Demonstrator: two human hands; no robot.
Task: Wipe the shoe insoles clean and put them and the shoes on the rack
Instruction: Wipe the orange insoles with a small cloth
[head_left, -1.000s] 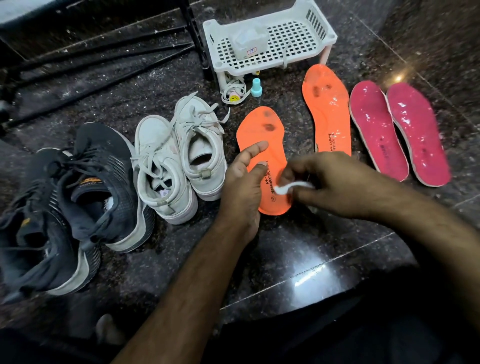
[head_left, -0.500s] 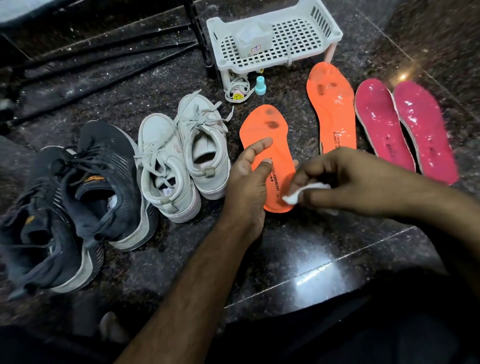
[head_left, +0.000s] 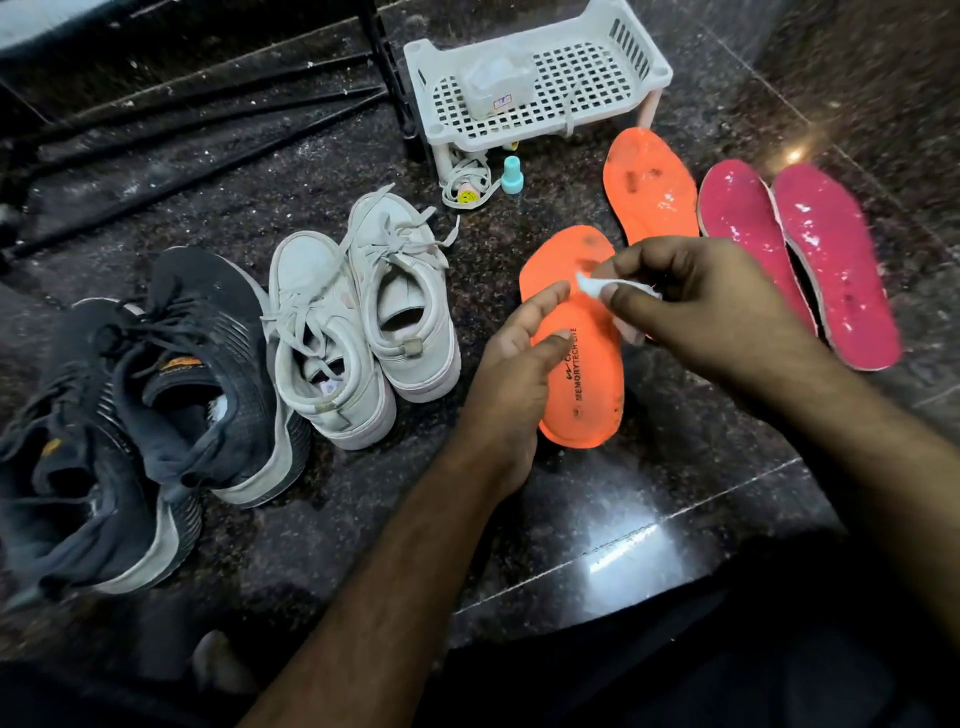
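Observation:
An orange insole (head_left: 582, 384) lies on the dark stone floor in front of me. My left hand (head_left: 514, 374) rests on its left edge with fingers extended. My right hand (head_left: 696, 301) pinches a small white wipe (head_left: 597, 285) over the insole's toe half. A second orange insole (head_left: 652, 189) and two pink insoles (head_left: 748, 228) (head_left: 836, 270) lie to the right. A white pair of shoes (head_left: 358, 312) and a dark pair of shoes (head_left: 150, 395) stand at the left. The white plastic rack (head_left: 540, 124) stands at the back.
On the rack sits a small translucent box (head_left: 498, 85). Under it are a teal bottle (head_left: 511, 176) and a coiled lace with a smiley charm (head_left: 467, 187). Black tripod legs (head_left: 208, 119) stretch across the back left. My dark-clad knee fills the lower right.
My right hand has carried the wipe from the insole's heel end up to its toe half. My left hand stays on the insole's left edge.

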